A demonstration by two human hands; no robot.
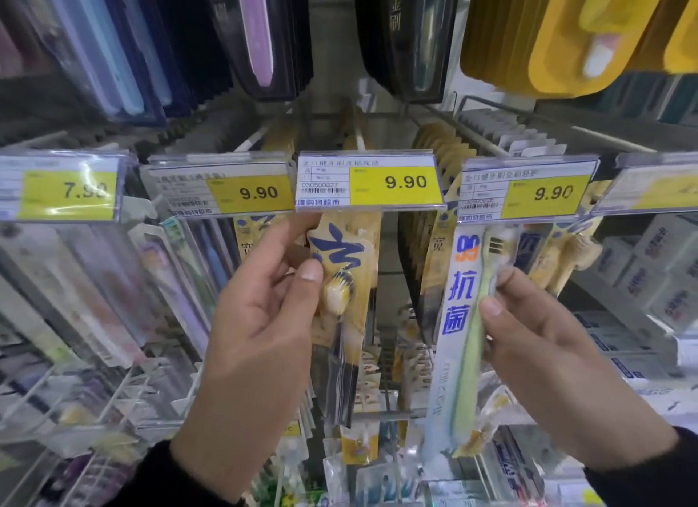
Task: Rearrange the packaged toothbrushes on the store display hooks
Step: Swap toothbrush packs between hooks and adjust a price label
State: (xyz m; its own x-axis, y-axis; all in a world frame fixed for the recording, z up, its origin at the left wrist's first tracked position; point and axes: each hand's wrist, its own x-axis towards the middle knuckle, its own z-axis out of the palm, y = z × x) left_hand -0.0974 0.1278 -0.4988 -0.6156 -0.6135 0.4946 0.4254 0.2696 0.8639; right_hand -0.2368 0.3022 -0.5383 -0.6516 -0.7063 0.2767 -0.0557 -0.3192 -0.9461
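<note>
Left hand (260, 317) pinches the yellow toothbrush pack (345, 302) under the middle 9.90 tag (368, 183); right hand (544, 340) grips the pale green toothbrush pack (459, 317) beside it. Best to line each hang-hole squarely with its hook before sliding on.

Display hooks (479, 138) hold toothbrush packs (438, 159) (price-tagged).

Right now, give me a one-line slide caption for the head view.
Left hand grips a yellow toothbrush pack, right hand a green toothbrush pack, below 9.90 price tags.
</note>
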